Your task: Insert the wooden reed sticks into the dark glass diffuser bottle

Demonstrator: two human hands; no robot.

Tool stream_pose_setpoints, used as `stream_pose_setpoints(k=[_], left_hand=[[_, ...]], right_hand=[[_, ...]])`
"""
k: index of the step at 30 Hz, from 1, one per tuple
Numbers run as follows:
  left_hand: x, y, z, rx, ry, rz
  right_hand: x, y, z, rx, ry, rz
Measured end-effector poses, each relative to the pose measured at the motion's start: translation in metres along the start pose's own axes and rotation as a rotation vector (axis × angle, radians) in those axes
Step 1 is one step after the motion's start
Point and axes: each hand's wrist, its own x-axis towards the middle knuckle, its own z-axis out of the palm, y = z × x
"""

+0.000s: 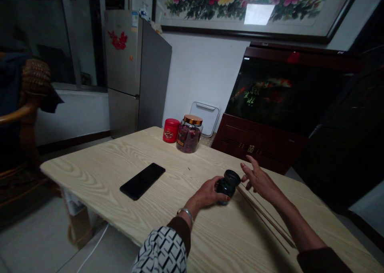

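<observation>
A small dark glass jar (pixel 225 191) with a wide round black top (pixel 232 177) stands on the table, leaning slightly to the right. My left hand (pixel 210 193) is wrapped around the jar's body from the left, thumb in front. Just right of the black top, my right hand (pixel 258 180) hovers with its fingers apart, holding nothing that I can see. Beneath my right hand and forearm lie several long thin brown sticks (pixel 267 219), their far ends close to the jar. Whether the jar is closed or open at the top cannot be made out.
A black phone (pixel 143 181) lies on the wooden table (pixel 99 167) to the left. Toward the back edge stand a red canister (pixel 171 130) and a clear jar (pixel 189 137) of dark red dried contents. Beyond are a refrigerator (pixel 124 65) and a fish tank (pixel 282 97).
</observation>
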Motion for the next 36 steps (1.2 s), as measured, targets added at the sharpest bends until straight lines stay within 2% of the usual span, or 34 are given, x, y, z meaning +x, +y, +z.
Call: stream_pose_setpoints(k=[4,6,9,12,18,20,22,25,27,29,33,36], left_hand=[[0.001,-0.002,0.0,-0.03,-0.004,0.001],[0.001,-0.002,0.0,-0.044,-0.015,0.012],[0.001,0.0,0.001,-0.063,-0.028,0.015],[0.0,0.002,0.001,-0.053,-0.021,0.004],[0.0,0.0,0.0,-0.045,-0.013,0.028],[0.001,0.0,0.0,-0.042,-0.011,0.018],[0.001,-0.001,0.0,-0.035,-0.008,0.002],[0.001,-0.001,0.0,-0.003,0.005,-0.005],[0.001,0.0,0.0,0.008,0.007,0.0],[0.001,0.002,0.0,0.008,0.005,-0.004],[-0.001,0.005,0.001,-0.017,-0.008,0.007],[0.0,0.004,0.001,-0.059,-0.024,0.02]], right_hand=[[-0.007,0.01,0.006,-0.003,-0.178,-0.319],[-0.009,0.008,0.009,-0.052,-0.182,-0.377],[-0.007,0.002,0.009,-0.23,-0.065,-0.24],[-0.006,0.002,0.007,-0.307,-0.069,-0.111],[-0.009,0.009,0.013,-0.017,-0.137,-0.294],[-0.008,0.005,0.011,-0.007,-0.133,-0.275],[-0.007,0.0,0.007,-0.086,-0.039,-0.167],[-0.006,-0.005,-0.002,-0.198,0.199,0.003],[-0.005,-0.004,-0.003,-0.167,0.254,0.023],[-0.006,-0.001,0.001,-0.075,0.19,-0.04],[-0.008,0.009,0.018,0.084,-0.009,-0.26],[-0.007,0.012,0.026,0.094,-0.08,-0.269]])
